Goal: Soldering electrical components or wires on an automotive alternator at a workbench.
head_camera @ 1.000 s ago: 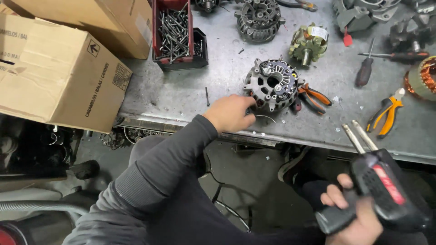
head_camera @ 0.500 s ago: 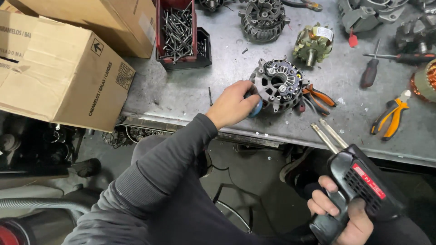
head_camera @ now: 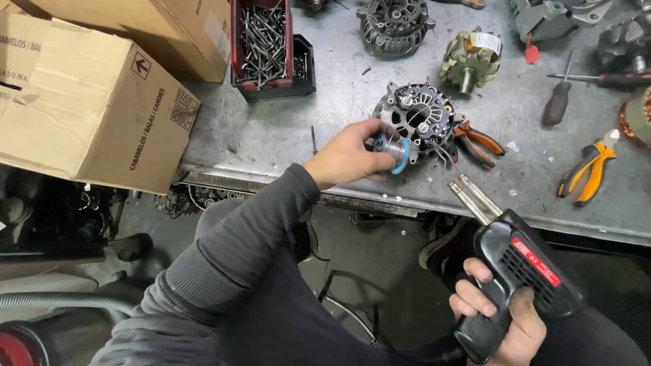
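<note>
Left hand [head_camera: 349, 157], frame centre, is closed around a solder spool [head_camera: 395, 150] with blue flanges, its axis running roughly left-right, just beside the alternator [head_camera: 419, 118] on the bench [head_camera: 271, 135]. Right hand [head_camera: 498, 318], lower right, is clenched on the grip of a black soldering gun [head_camera: 519, 271]; its long axis runs diagonally, tip [head_camera: 468, 193] pointing upper left toward the alternator. Orange pliers [head_camera: 478, 142] lie just right of the alternator.

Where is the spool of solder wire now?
In the head view, the spool is in the left hand, at the bench's front edge, beside the alternator.
</note>
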